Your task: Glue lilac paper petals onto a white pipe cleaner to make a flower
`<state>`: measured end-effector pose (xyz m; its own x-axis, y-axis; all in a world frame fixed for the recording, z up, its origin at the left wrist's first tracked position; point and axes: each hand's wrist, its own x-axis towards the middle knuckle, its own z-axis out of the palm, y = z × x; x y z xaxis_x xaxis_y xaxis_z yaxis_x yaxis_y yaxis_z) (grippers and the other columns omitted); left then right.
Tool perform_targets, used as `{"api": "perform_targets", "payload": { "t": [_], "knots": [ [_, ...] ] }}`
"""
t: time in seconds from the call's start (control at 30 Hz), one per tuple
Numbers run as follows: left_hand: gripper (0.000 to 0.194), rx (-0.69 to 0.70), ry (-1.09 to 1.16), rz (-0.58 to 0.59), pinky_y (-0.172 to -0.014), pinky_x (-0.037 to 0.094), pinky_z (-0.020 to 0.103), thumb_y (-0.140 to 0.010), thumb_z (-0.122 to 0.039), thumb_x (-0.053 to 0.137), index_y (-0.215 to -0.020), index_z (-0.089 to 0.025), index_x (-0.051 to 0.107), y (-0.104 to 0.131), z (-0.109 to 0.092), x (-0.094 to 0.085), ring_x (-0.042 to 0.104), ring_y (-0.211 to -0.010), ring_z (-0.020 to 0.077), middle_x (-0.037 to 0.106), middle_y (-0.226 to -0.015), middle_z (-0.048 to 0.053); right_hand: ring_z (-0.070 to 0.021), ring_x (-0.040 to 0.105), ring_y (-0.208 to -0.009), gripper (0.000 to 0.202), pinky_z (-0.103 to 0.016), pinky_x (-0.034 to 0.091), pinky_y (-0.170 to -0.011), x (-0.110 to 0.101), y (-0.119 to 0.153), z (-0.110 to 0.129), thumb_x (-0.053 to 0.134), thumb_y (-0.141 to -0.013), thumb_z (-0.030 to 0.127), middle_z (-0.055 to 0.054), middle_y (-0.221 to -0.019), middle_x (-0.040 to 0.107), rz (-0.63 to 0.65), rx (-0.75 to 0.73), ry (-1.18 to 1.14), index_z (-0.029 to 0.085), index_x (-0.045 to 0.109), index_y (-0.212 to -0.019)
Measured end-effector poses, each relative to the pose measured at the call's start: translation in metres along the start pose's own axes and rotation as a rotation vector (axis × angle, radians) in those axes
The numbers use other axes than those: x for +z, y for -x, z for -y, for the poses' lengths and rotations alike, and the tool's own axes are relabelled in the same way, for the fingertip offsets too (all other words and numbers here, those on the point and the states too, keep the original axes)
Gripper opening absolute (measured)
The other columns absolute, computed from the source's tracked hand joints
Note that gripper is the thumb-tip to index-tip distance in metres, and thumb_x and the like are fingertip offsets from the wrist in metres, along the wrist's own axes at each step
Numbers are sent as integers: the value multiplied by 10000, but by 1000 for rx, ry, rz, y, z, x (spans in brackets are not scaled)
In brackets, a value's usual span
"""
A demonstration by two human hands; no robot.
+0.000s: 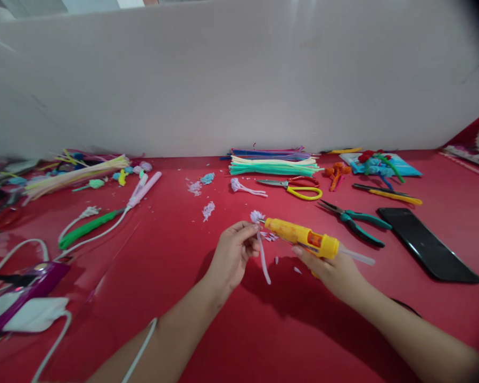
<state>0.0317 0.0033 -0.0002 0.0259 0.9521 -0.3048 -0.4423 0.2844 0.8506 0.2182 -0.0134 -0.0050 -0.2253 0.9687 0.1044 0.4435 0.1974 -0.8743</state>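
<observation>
Between the thumb and fingers of my left hand [236,250] is a pale lilac pipe-cleaner stem [264,260], its lower end hanging free. A fluffy lilac flower head [257,216] tops it. My right hand [329,268] is wrapped round a yellow glue gun [299,235], partly hidden behind it. The gun's metal nozzle meets or nearly meets the flower head's right side. A clear glue stick [357,256] sticks out of the gun's back. Small lilac pieces [270,236] lie beneath the nozzle. A finished-looking lilac flower [235,185] with two stems rests just beyond.
Scissors [303,190], teal pliers [357,221], a cutter [389,194] and a black phone [429,244] lie right. Pipe-cleaner bundles [273,166] sit by the grey wall. At left are a green-handled tool [88,230], a purple power strip [32,292] and white cables.
</observation>
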Motion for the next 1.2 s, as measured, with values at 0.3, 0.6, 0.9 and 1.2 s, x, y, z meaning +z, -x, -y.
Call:
{"api": "perform_targets", "payload": {
  "t": [0.3,0.6,0.9,1.2],
  "knots": [
    [120,-12,-12,8,-363,336,122,-680,-214,654,-640,-135,573,0,0,0,425,-356,24,518,-450,-49,-86,356,-440,295,-212,304,-412,1,0,0,533,-787,438,36,-513,443,-13,9,-18,184,519,-637],
    [142,-3,-4,4,-362,346,117,-652,-229,685,-653,-133,581,-1,1,-1,437,-379,21,528,-503,-44,-92,362,-426,301,-218,305,-401,1,1,2,528,-784,457,37,-492,425,-2,33,-32,190,525,-645],
    [121,1,-4,1,-364,345,114,-677,-209,665,-653,-132,574,0,0,0,438,-376,17,522,-496,-50,-92,368,-430,290,-214,308,-396,1,0,5,523,-787,446,32,-498,448,-11,29,-32,180,572,-683],
    [117,7,-7,-1,-366,350,118,-686,-201,654,-648,-137,563,1,-1,1,437,-375,20,520,-483,-56,-98,410,-434,307,-214,342,-412,1,0,4,527,-779,448,32,-491,471,-29,35,30,185,535,-619]
  ]
}}
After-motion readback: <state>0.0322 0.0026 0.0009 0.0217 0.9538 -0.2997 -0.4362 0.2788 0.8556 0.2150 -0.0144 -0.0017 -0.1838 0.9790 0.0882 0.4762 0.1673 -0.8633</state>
